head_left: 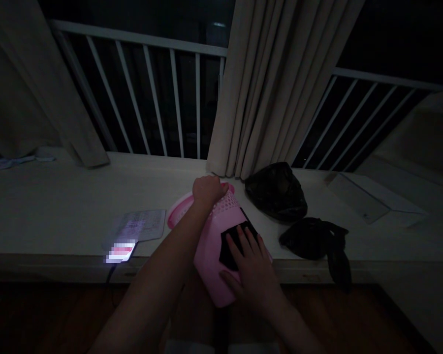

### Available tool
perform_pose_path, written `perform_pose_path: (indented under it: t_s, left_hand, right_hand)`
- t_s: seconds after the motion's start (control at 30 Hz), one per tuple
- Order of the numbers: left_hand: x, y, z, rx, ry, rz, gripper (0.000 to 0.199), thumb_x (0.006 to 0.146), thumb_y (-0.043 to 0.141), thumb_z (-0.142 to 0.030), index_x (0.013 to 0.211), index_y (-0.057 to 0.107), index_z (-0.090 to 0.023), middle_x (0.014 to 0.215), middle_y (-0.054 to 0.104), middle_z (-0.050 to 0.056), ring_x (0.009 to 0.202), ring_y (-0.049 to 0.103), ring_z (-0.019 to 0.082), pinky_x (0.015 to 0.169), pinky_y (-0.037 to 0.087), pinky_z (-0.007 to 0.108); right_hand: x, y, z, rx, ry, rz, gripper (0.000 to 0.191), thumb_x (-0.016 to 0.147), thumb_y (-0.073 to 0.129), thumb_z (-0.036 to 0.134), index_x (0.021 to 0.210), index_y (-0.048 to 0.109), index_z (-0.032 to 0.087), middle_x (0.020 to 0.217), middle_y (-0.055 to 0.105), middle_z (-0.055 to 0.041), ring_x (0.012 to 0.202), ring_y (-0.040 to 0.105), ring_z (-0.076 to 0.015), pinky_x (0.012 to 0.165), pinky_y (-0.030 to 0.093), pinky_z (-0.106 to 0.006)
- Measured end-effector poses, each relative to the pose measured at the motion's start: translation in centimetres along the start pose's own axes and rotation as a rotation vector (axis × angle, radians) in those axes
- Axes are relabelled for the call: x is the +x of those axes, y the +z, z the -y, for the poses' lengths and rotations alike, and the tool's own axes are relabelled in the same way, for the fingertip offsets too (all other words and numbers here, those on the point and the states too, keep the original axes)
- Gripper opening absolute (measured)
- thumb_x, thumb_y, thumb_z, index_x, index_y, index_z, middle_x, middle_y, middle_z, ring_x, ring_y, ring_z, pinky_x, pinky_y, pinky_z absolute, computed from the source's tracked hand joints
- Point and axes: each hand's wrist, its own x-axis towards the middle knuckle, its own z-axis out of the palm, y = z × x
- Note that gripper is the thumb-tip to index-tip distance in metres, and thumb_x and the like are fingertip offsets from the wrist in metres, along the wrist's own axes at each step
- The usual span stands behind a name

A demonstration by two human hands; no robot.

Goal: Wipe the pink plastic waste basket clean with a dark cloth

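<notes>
The pink basket [211, 258] tips base-first toward the person — left hand [207, 190] clasping its far rim, right hand [253, 263] spread nearer, over black patch [227, 258] — probably cloth.

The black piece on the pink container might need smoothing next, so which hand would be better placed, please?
Probably the right hand: its spread fingers lie over the black piece. The left hand holds the pink container near its rim, farther from that piece.
</notes>
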Motion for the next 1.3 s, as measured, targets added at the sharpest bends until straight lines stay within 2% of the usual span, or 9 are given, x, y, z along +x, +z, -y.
perform_pose_path:
  t_s: [0.2,0.33,0.47,0.6,0.73,0.9,1.1,1.2,1.3]
  left_hand:
    - [0.1,0.1,-0.1,0.019,0.004,0.009,0.059,0.088,0.035,-0.059,0.106,0.071,-0.015,0.099,0.071,0.018,0.096,0.065,0.029,0.081,0.046,0.038]
    - [0.1,0.1,-0.1,0.034,0.007,-0.015,0.06,0.088,0.034,-0.058,0.105,0.072,-0.014,0.097,0.072,0.018,0.094,0.066,0.03,0.078,0.047,0.038]
    - [0.1,0.1,0.0,0.037,0.008,-0.029,0.058,0.088,0.036,-0.057,0.101,0.072,-0.014,0.094,0.072,0.018,0.092,0.067,0.03,0.076,0.047,0.037]
    - [0.1,0.1,0.0,0.023,0.001,-0.017,0.058,0.087,0.036,-0.057,0.102,0.072,-0.014,0.096,0.072,0.018,0.094,0.066,0.031,0.078,0.047,0.038]
    - [0.1,-0.1,-0.1,0.02,0.006,-0.005,0.059,0.087,0.036,-0.058,0.104,0.071,-0.013,0.098,0.072,0.019,0.095,0.066,0.031,0.078,0.047,0.038]
    - [0.1,0.0,-0.1,0.013,-0.001,0.003,0.059,0.087,0.036,-0.057,0.105,0.071,-0.014,0.099,0.071,0.019,0.095,0.066,0.031,0.078,0.046,0.039]
    - [0.3,0.2,-0.1,0.018,0.012,-0.018,0.06,0.087,0.036,-0.058,0.104,0.072,-0.013,0.098,0.072,0.018,0.094,0.066,0.032,0.078,0.047,0.039]
    - [0.3,0.2,-0.1,0.013,0.01,-0.009,0.059,0.086,0.037,-0.058,0.105,0.072,-0.014,0.099,0.072,0.018,0.095,0.066,0.031,0.078,0.046,0.038]
    - [0.3,0.2,-0.1,0.02,0.004,-0.009,0.059,0.087,0.036,-0.058,0.106,0.071,-0.014,0.099,0.072,0.018,0.096,0.066,0.03,0.079,0.046,0.038]
  right_hand:
    - [1.0,-0.4,0.5,0.029,0.014,0.039,0.078,0.084,0.061,0.053,0.148,0.033,0.018,0.154,0.028,-0.0191,0.143,0.021,-0.0385,0.112,0.019,-0.062]
    - [2.9,-0.5,1.2,0.07,-0.063,0.028,0.076,0.086,0.055,0.06,0.148,0.034,0.023,0.154,0.03,-0.0159,0.143,0.021,-0.0382,0.113,0.014,-0.063]
    - [4.1,-0.9,1.9,0.093,-0.053,-0.002,0.071,0.086,0.055,0.061,0.145,0.04,0.024,0.152,0.034,-0.0142,0.14,0.026,-0.0369,0.112,0.018,-0.06]
    - [4.2,-1.3,2.2,0.109,-0.142,-0.022,0.066,0.082,0.059,0.06,0.138,0.049,0.028,0.151,0.037,-0.0107,0.137,0.03,-0.0354,0.11,0.022,-0.058]
    - [4.2,-1.1,1.8,0.088,-0.035,-0.034,0.071,0.083,0.058,0.06,0.143,0.043,0.025,0.15,0.037,-0.0139,0.134,0.034,-0.0365,0.108,0.027,-0.056]
    - [4.4,-0.6,1.7,0.106,-0.154,-0.032,0.077,0.079,0.062,0.06,0.144,0.041,0.024,0.153,0.032,-0.0141,0.141,0.021,-0.037,0.113,0.019,-0.058]
    - [4.4,-0.6,1.3,0.099,-0.086,-0.04,0.084,0.08,0.061,0.062,0.146,0.037,0.016,0.153,0.029,-0.0193,0.143,0.019,-0.0366,0.114,0.016,-0.058]
    - [4.3,-0.7,1.3,0.118,-0.168,0.001,0.082,0.08,0.061,0.064,0.146,0.038,0.021,0.155,0.027,-0.0167,0.144,0.018,-0.0349,0.114,0.016,-0.057]
    - [4.5,-0.7,1.2,0.111,-0.118,-0.004,0.08,0.081,0.06,0.061,0.147,0.037,0.022,0.155,0.028,-0.017,0.143,0.021,-0.0338,0.113,0.02,-0.055]
